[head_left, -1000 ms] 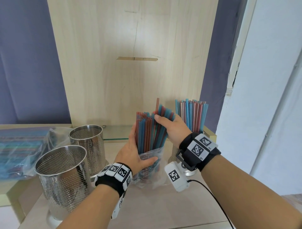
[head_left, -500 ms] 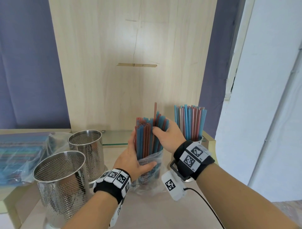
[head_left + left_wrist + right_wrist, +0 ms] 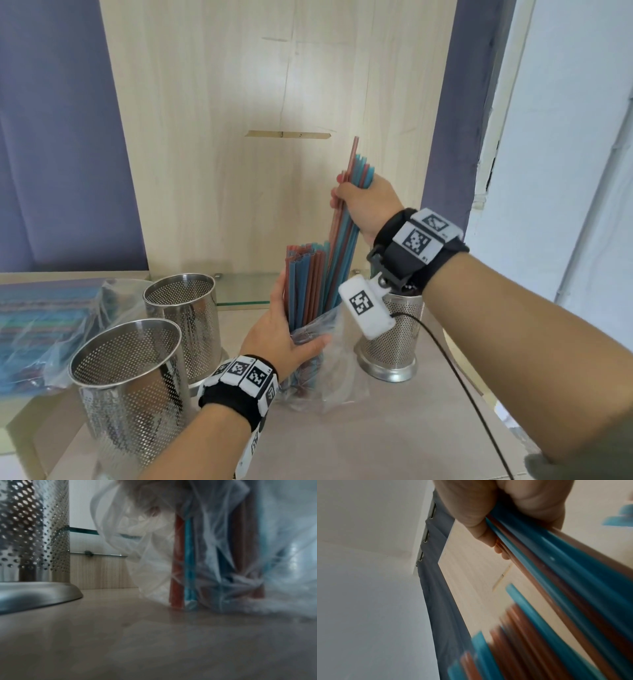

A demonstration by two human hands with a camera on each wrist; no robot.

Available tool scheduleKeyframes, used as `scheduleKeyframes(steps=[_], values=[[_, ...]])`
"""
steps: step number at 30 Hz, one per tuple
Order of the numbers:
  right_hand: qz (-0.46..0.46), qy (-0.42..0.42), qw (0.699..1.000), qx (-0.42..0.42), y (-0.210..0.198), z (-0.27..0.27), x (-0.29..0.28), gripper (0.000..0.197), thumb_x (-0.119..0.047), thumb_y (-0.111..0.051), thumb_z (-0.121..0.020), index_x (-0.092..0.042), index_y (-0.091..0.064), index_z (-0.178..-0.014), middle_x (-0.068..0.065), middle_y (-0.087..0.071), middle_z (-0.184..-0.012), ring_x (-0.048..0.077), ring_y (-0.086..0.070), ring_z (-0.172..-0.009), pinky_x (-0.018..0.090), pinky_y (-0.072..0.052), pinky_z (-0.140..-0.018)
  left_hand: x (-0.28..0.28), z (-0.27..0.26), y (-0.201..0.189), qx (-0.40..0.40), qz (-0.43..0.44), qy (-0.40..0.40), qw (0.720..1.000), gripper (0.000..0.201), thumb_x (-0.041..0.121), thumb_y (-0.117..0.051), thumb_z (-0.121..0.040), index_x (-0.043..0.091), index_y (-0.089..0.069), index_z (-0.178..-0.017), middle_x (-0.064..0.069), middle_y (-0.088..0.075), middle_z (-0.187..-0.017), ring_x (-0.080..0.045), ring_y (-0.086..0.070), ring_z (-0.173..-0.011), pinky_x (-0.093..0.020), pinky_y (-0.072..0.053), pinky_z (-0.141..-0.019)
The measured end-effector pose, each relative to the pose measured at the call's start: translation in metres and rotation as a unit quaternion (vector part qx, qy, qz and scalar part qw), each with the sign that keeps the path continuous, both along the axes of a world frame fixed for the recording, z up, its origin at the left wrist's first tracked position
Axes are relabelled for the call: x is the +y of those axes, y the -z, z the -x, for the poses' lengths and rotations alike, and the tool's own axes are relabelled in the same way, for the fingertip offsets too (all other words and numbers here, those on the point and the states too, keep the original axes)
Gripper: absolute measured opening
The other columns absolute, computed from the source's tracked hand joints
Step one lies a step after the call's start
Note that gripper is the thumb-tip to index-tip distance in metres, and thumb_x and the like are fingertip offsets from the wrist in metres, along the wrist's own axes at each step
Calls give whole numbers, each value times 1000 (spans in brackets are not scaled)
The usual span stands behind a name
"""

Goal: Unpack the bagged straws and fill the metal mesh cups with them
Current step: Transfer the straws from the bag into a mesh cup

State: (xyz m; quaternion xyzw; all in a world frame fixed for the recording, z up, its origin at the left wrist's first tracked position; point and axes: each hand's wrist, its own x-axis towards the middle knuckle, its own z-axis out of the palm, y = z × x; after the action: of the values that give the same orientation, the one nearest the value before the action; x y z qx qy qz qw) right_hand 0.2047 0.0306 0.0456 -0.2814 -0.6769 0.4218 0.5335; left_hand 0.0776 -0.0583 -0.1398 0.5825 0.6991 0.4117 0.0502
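A clear plastic bag [image 3: 320, 363] of blue and red straws [image 3: 303, 281] stands upright on the wooden table [image 3: 376, 438]. My left hand [image 3: 281, 339] grips the bag around its middle. My right hand [image 3: 359, 202] is raised above it and grips a bunch of straws [image 3: 346, 233] whose lower ends still reach into the bag. In the left wrist view the bag [image 3: 223, 561] rests on the table with straw ends [image 3: 181, 574] inside. The right wrist view shows fingers [image 3: 471, 507] wrapped around blurred straws [image 3: 556, 574]. Two empty mesh cups [image 3: 130, 383] [image 3: 186, 315] stand at left.
A third mesh cup [image 3: 394, 342] stands at right, partly behind my right wrist. More bagged straws [image 3: 37, 325] lie at the far left on a lower ledge. A wooden panel [image 3: 274, 137] rises behind the table, and a white wall [image 3: 565, 171] is at right.
My right hand has risen, drawing a bunch of straws up out of the bag. The left hand stays around the bag. The straws in the right cup are now hidden behind my wrist.
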Motion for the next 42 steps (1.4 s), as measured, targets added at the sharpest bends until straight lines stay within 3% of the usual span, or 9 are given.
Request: scheduleKeyframes(steps=[8, 13, 16, 19, 21, 27, 31, 37, 42], values=[[6, -41, 990, 135, -45, -36, 0, 15, 3, -54, -91, -10, -57, -86, 4, -59, -71, 18, -60, -65, 37, -55, -75, 0, 0, 0, 6, 1, -6, 1000, 122, 60, -72, -74, 38, 22, -148, 0, -58, -134, -22, -61, -116, -34, -49, -96], [-10, -55, 977, 206, -45, -76, -8, 12, 2, -55, -90, -10, -56, -92, 5, -58, -74, 19, -60, -69, 36, -54, -73, 3, 1, 1, 20, -13, -13, 1000, 106, 58, -62, -84, 29, 15, -152, -4, -59, -131, -25, -63, -111, -34, -50, -92], [8, -53, 985, 162, -19, -88, -12, 11, -1, -56, -92, -11, -57, -92, 4, -60, -73, 19, -61, -72, 37, -55, -73, 4, 1, 2, 21, -15, -17, 1000, 104, 58, -59, -86, 27, 14, -153, -6, -59, -132, -27, -62, -112, -36, -50, -92], [-11, -54, 998, 31, 22, -91, -16, 4, -11, -62, -88, -15, -61, -91, 7, -64, -76, 23, -62, -76, 40, -55, -77, 4, 0, 1, 11, -16, -21, 1000, 101, 55, -59, -87, 28, 13, -153, -4, -58, -133, -26, -62, -113, -35, -49, -93], [-33, -39, 998, -46, 45, -94, -22, 4, -10, -62, -92, -12, -63, -95, 7, -66, -79, 18, -64, -76, 31, -57, -76, 3, -1, 0, 12, -14, -27, 999, 101, 55, -59, -88, 27, 14, -153, -5, -58, -133, -26, -62, -112, -35, -49, -92], [-44, -31, 997, -47, 93, -93, -29, 9, -3, -59, -93, -9, -61, -99, 8, -69, -84, 12, -66, -78, 29, -56, -83, 0, -4, -2, 11, 2, -40, 999, 101, 53, -58, -88, 25, 13, -153, -7, -57, -134, -29, -62, -112, -33, -47, -90], [4, -14, 996, -90, 124, -86, -29, 8, -13, -67, -89, -16, -65, -96, 10, -71, -90, 23, -68, -89, 41, -56, -89, 0, -5, -2, 5, -2, -46, 999, 101, 53, -60, -88, 24, 11, -154, -7, -56, -136, -29, -61, -115, -32, -46, -91], [24, -17, 995, -98, 118, -90, -25, 5, -15, -66, -91, -18, -67, -86, 7, -72, -86, 20, -68, -85, 41, -55, -90, 1, -4, -1, 9, -5, -44, 999, 102, 53, -60, -87, 25, 11, -154, -6, -56, -136, -28, -61, -114, -34, -48, -91], [21, -47, 999, -12, 63, -104, -17, 7, -10, -63, -91, -16, -65, -89, 7, -68, -79, 22, -64, -77, 42, -58, -83, 2, -2, 1, 11, 1, -43, 999, 104, 58, -58, -86, 26, 16, -153, -6, -54, -138, -28, -61, -115, -37, -49, -94]])
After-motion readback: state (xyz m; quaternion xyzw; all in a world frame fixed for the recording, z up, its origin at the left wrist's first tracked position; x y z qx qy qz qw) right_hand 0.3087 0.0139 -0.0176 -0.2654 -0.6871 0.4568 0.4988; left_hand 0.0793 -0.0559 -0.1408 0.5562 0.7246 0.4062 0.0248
